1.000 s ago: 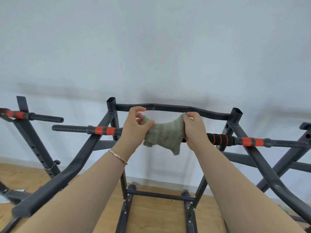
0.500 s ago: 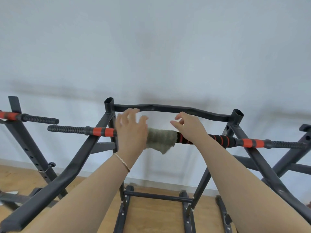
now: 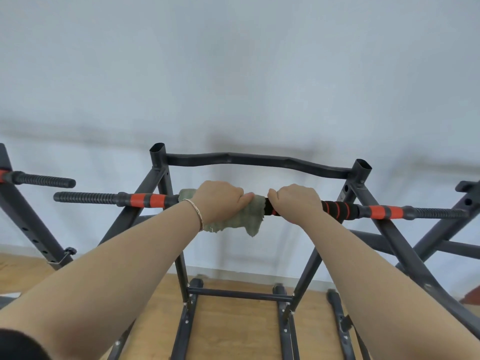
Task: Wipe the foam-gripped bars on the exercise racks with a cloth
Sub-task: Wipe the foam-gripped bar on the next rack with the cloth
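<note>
**A:** Where is the cloth sitting?

**B:** The green cloth [image 3: 235, 220] is lying draped over the foam-gripped bar [image 3: 149, 200], around mid-span, with its loose edge hanging below. The left hand [image 3: 219, 201] is gripping it, its fingers [image 3: 231, 194] curling over cloth and bar together.

**A:** And the other hand?

**B:** The right hand [image 3: 296, 201] is wrapping bare black foam just right of the cloth. Its fingers [image 3: 283, 194] are closing round the bar and holding no cloth. Probably steadying.

**A:** Which way is the bar running?

**B:** Left to right across the rack [image 3: 262, 162], parallel to the far wall, so any wiping stroke is going along that line. The left hand is the one carrying the cloth. Leftward, the orange-banded grip is lying open. Rightward, the right hand is sitting just beside the cloth's edge and, I judge, blocking that stroke unless it shifts.
</note>
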### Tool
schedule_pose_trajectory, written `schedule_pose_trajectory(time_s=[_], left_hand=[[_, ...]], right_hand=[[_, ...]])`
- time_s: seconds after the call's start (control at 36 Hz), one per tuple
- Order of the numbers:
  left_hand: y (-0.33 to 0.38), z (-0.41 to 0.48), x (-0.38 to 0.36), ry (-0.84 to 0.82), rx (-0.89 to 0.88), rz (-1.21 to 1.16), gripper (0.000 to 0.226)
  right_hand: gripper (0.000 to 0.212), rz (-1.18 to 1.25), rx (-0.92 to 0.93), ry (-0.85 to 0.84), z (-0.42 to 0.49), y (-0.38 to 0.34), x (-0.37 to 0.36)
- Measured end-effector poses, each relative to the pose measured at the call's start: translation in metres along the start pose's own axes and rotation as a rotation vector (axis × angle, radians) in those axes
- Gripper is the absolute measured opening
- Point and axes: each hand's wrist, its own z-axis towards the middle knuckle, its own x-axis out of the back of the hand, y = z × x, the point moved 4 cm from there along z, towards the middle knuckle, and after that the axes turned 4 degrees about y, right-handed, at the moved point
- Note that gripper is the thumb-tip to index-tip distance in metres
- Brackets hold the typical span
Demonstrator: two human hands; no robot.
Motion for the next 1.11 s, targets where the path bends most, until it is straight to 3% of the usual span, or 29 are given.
schedule_pose_trajectory(time_s=[0.06, 0.14, 0.19, 0.25, 0.31, 0.36, 0.44, 0.5, 0.58, 0.61, 0.67, 0.69, 0.78, 0.86, 0.94, 1.03, 1.06, 1.11], left_hand=[[-0.003, 0.003, 0.001, 0.009, -0.005, 0.056, 0.025], [-0.011, 0.009, -0.001, -0.106, 0.179, -0.045, 0.031], [-0.006, 0.011, -0.001, -0.068, 0.164, 0.04, 0.017], [-0.003, 0.004, 0.004, 0.084, 0.15, 0.159, 0.019], [0.001, -0.001, 0.001, 0.207, 0.08, 0.113, 0.048], [0.007, -0.006, -0.008, 0.23, -0.073, 0.108, 0.046], [0.004, -0.008, -0.009, 0.238, 0.005, 0.03, 0.06], [0.004, -0.006, -0.01, 0.254, 0.04, 0.03, 0.057], [0.003, -0.005, -0.005, 0.201, 0.025, 0.1, 0.032], [0.007, -0.005, -0.004, 0.162, -0.027, 0.123, 0.018], [0.01, -0.003, -0.005, 0.053, -0.034, 0.132, 0.013], [0.008, 0.0, -0.004, 0.037, 0.019, 0.093, 0.014], [-0.004, 0.006, -0.006, 0.018, 0.201, -0.076, 0.054], [-0.005, 0.004, -0.005, 0.044, 0.209, -0.036, 0.056], [0.002, -0.002, -0.006, 0.136, 0.168, 0.06, 0.044], [0.011, -0.01, -0.008, 0.157, 0.069, 0.155, 0.022], [0.009, -0.013, -0.01, 0.149, 0.091, 0.14, 0.026], [0.008, -0.016, -0.013, 0.177, 0.133, 0.105, 0.06]], right_hand=[[0.019, 0.04, -0.039, 0.074, -0.009, -0.001, -0.008], [0.039, 0.058, -0.061, 0.22, -0.012, 0.003, -0.016], [0.033, -0.018, -0.049, 0.242, -0.014, 0.001, -0.012], [0.017, 0.028, -0.09, 0.103, -0.008, 0.002, -0.014], [0.029, -0.01, -0.072, 0.058, 0.009, 0.002, -0.003], [0.04, 0.021, -0.085, -0.086, 0.02, 0.001, 0.003], [0.045, 0.108, -0.106, -0.238, 0.021, -0.005, 0.003], [0.048, 0.183, -0.134, -0.299, 0.017, -0.007, -0.001], [0.04, 0.106, -0.1, -0.204, 0.016, -0.009, -0.001], [0.029, 0.051, -0.055, -0.141, 0.016, -0.009, 0.0], [0.012, -0.077, 0.069, 0.026, 0.011, -0.01, -0.003], [0.016, -0.127, 0.088, 0.099, 0.004, -0.011, -0.008], [0.035, -0.133, 0.105, 0.364, -0.015, -0.01, -0.016], [0.04, -0.076, 0.108, 0.496, -0.024, -0.007, -0.02], [0.041, -0.182, 0.022, 0.316, -0.014, -0.011, -0.015], [0.049, -0.032, -0.088, -0.06, 0.008, -0.009, -0.008], [0.052, 0.035, -0.116, -0.196, 0.011, -0.01, -0.004], [0.057, 0.137, -0.133, -0.375, 0.013, -0.012, -0.002]])
